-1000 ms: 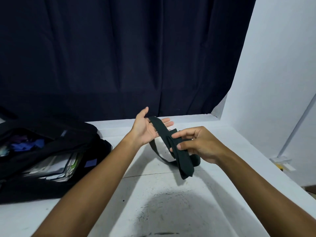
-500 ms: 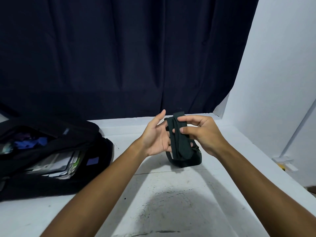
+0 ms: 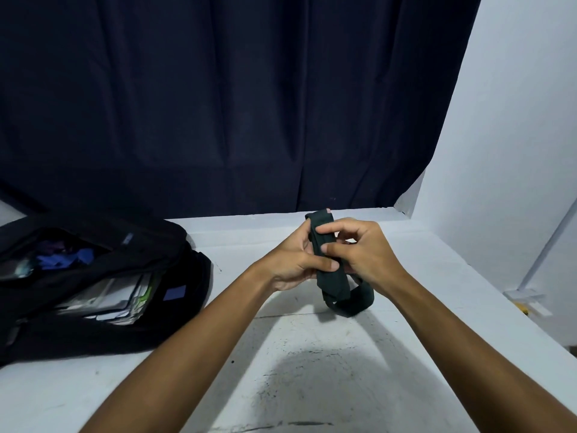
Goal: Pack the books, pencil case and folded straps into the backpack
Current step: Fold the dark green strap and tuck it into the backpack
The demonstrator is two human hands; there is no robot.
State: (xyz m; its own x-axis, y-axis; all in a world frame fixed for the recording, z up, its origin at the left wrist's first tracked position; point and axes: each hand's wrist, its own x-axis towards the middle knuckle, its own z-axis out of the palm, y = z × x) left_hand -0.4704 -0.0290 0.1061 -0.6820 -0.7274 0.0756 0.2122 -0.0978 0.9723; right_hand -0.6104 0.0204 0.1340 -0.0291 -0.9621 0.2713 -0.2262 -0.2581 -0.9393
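Strap (image 3: 331,270), dark & folded, is gripped by left hand (image 3: 296,260) & right hand (image 3: 365,254), right of open backpack (image 3: 93,276).

So the bench (image 3: 312,385) is white and pretty scuffed, with a dark smudgy patch and little black specks on the stretch nearer the camera than the hands, plus a thin seam line running across it just below them. Behind the hands, past the far edge of the bench, hangs a dark navy curtain (image 3: 218,104) in loose vertical folds, filling most of the background. Off to the right of the hands there's a plain white wall (image 3: 515,135), and low down against it sits some small whitish fitting (image 3: 527,300) with a bit of yellow, too blurry to identify.
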